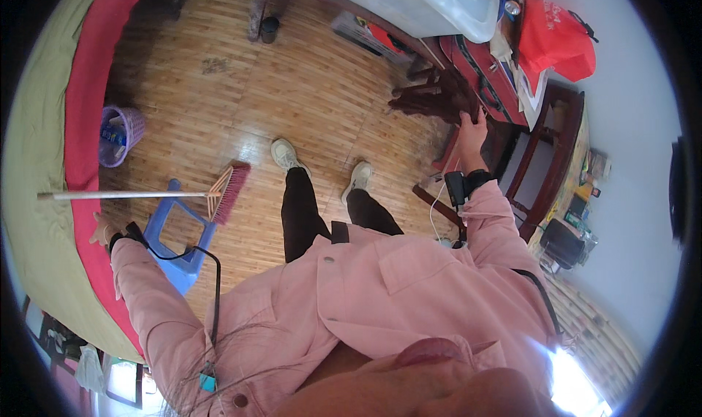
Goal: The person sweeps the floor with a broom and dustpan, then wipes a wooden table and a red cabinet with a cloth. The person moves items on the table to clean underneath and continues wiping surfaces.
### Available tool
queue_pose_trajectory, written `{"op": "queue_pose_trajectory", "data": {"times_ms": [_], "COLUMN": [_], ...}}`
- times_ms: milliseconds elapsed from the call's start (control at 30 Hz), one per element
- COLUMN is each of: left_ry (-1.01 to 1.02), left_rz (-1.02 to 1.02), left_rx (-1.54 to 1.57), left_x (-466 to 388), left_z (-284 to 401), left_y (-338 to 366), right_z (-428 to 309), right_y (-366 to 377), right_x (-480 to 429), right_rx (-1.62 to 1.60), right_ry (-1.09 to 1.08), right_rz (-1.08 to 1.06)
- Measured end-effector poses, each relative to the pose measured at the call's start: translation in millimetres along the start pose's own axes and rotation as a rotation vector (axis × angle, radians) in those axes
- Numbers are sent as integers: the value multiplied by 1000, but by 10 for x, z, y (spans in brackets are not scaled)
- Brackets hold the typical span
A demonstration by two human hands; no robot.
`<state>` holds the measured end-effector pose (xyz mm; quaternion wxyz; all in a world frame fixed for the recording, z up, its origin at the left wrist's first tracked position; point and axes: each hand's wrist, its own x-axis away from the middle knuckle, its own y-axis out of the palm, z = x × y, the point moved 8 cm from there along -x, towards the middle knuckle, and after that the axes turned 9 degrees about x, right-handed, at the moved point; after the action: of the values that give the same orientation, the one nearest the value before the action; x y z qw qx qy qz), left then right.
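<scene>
My right hand (pixel 473 127) grips a bunched dark brown cloth (pixel 439 100), which hangs beside a red suitcase (pixel 482 77) and dark wooden furniture. At the left, my left hand (pixel 105 229) is by the red edge of the bed cover (pixel 85 143), its fingers apart and holding nothing that I can see. A broom (pixel 233 192) with reddish bristles leans across a blue plastic stool (pixel 159 219), its handle reaching over the bed edge just above my left hand. Whether the hand touches the bed cover, I cannot tell.
A purple wastebasket (pixel 133 129) stands by the bed. A translucent plastic bin (pixel 455 6), a red bag (pixel 554 41) and a dark wooden chair (pixel 548 159) are at the right. Small items lie on a table (pixel 554 203) near the wall. A white cord (pixel 433 211) hangs below my right wrist.
</scene>
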<state>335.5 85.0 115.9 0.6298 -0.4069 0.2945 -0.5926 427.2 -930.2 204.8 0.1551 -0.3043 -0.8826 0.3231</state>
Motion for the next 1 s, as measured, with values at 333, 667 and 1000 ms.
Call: {"op": "queue_pose_trajectory", "data": {"times_ms": [333, 667, 1000], "left_ry": [874, 388, 107], "left_rz": [-966, -1865, -2004], "left_rx": [-559, -633, -1086], "left_x": [906, 3846, 4159], "left_z": [-977, -2405, -3201], "left_y": [1978, 937, 408], "right_z": [-197, 339, 885], "right_y": [1099, 1504, 660], "right_x": [-1125, -1391, -904], "right_rx": [661, 1118, 377], "right_ry": [-363, -398, 51], "right_rz": [144, -230, -117]}}
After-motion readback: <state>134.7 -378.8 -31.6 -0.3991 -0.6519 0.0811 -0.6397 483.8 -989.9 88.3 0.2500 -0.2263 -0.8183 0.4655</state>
